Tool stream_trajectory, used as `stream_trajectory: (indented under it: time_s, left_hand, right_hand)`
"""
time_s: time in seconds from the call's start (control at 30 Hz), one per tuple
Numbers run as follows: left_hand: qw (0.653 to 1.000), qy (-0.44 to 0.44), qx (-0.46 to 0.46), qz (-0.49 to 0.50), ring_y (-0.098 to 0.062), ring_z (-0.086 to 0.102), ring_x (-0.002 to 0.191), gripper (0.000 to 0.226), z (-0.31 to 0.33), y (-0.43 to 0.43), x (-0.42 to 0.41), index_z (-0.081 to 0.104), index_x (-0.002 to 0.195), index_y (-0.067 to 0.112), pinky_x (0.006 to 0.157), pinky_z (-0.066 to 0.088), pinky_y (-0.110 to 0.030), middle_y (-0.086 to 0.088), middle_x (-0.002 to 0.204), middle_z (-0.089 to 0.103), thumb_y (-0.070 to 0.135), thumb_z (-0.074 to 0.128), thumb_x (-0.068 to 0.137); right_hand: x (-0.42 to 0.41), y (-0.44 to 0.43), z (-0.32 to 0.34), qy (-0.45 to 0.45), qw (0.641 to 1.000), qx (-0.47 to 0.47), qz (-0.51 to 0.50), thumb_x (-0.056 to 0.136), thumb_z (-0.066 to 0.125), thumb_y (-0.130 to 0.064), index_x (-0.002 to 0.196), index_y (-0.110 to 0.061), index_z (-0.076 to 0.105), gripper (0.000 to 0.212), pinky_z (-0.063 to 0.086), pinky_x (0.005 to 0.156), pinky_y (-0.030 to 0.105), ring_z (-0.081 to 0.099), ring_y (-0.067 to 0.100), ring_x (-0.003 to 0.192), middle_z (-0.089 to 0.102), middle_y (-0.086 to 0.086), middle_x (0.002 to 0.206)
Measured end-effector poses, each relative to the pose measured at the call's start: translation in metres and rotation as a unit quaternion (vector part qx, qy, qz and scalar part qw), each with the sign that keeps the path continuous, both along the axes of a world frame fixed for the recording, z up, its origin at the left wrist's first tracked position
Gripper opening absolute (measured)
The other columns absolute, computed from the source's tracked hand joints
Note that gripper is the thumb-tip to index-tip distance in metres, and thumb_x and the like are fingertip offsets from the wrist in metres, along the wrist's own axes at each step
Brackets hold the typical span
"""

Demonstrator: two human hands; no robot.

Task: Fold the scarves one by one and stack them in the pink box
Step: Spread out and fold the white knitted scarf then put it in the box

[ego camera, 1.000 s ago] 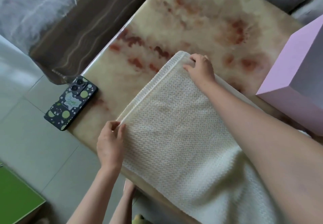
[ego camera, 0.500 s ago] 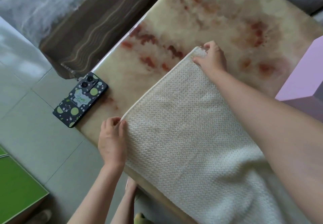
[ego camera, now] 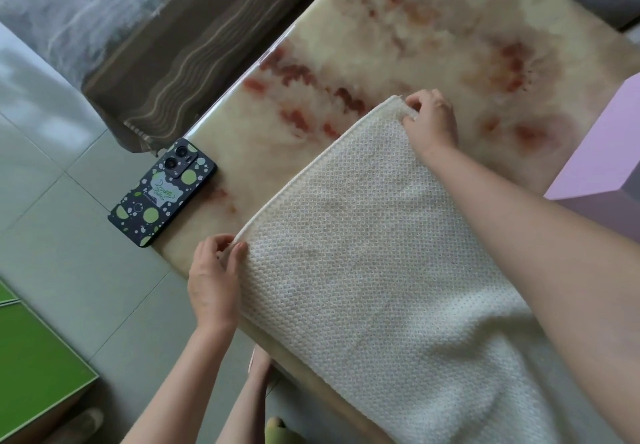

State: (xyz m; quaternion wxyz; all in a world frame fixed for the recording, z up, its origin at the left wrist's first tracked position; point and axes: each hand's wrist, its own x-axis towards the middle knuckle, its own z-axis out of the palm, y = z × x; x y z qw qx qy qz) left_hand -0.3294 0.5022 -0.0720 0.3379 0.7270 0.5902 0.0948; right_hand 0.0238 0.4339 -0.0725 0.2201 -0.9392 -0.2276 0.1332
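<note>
Shifted since a second ago: the two layers of the scarf, then offset along the left side, are now lined up as one edge. The cream waffle-knit scarf is spread on the tabletop from about its middle to its near edge, and the rest hangs off that edge, rumpled.

The nearer end of the lined-up edge is pinched by the left hand between thumb and fingers, right at the tabletop's near edge. The far corner is gripped by the right hand with fingers curled onto the cloth.

Step judged: squaring up a fold, with the pink box not yet used.

To be done well:
- Both corners should be kept pinched through all layers.
- The edge should be pulled taut and straight before it is pressed down.
- The hanging part should be brought up evenly, or the layers are likely to be dragged askew by its weight.

The pink box stands at the tabletop's right edge, well apart from the left hand. A spotted phone lies at the left edge, clear of the cloth.
</note>
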Motion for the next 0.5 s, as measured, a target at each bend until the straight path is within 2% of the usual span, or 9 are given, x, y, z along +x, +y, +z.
stream_trajectory:
  time_s: [0.1,0.2,0.3,0.37,0.43,0.5]
  left_hand:
    - [1.000,-0.003,0.000,-0.011,-0.016,0.055,0.089,0.017,0.001,0.006,0.001,0.063,0.100,0.016,0.075,0.041,-0.029,0.002,0.099,0.061,0.028,0.063,0.089]
    - [0.999,0.016,-0.021,-0.018,-0.018,0.056,0.091,0.022,0.002,0.007,-0.004,0.062,0.100,0.014,0.077,0.044,-0.033,0.000,0.097,0.062,0.033,0.061,0.090]
    - [0.997,0.027,-0.070,0.002,-0.020,0.057,0.093,0.028,0.007,0.005,-0.016,0.059,0.104,0.012,0.080,0.046,-0.035,-0.002,0.099,0.062,0.037,0.059,0.090]
    - [0.996,0.042,-0.080,0.005,-0.021,0.057,0.095,0.029,0.012,0.003,-0.028,0.060,0.106,0.011,0.082,0.046,-0.037,-0.004,0.102,0.061,0.035,0.059,0.090]
    - [0.993,0.049,-0.110,0.013,-0.020,0.057,0.095,0.027,0.015,0.003,-0.039,0.060,0.107,0.010,0.082,0.046,-0.036,-0.004,0.103,0.062,0.031,0.058,0.092]
    - [0.984,0.024,-0.174,0.035,-0.022,0.060,0.092,0.023,0.016,0.004,-0.044,0.060,0.108,0.010,0.078,0.053,-0.038,-0.008,0.106,0.063,0.027,0.056,0.093]
  right_hand:
    - [-0.009,0.003,0.005,-0.058,0.998,-0.016,0.033,0.086,0.058,-0.007,0.125,-0.016,0.054,0.040,0.031,0.101,0.030,0.042,0.027,0.121,0.050,0.008,0.129]
    - [-0.039,0.012,0.015,-0.079,0.987,0.025,0.140,0.080,0.055,-0.001,0.117,-0.014,0.062,0.040,0.028,0.100,0.026,0.044,0.027,0.117,0.054,0.007,0.126]
    - [-0.084,0.025,0.019,-0.009,0.964,0.047,0.261,0.083,0.058,-0.003,0.112,-0.014,0.065,0.032,0.032,0.104,0.031,0.047,0.022,0.114,0.059,0.003,0.120]
    - [-0.112,0.030,0.018,0.051,0.945,0.027,0.323,0.089,0.057,-0.011,0.114,-0.018,0.064,0.027,0.032,0.105,0.030,0.046,0.018,0.116,0.058,-0.001,0.119]
    - [-0.133,0.031,0.013,0.068,0.929,0.002,0.363,0.093,0.056,-0.019,0.118,-0.019,0.063,0.026,0.031,0.103,0.030,0.044,0.017,0.117,0.057,-0.002,0.120]
    - [-0.145,0.030,0.012,0.064,0.928,-0.007,0.368,0.093,0.057,-0.019,0.124,-0.019,0.060,0.031,0.031,0.104,0.030,0.041,0.018,0.118,0.055,-0.001,0.120]
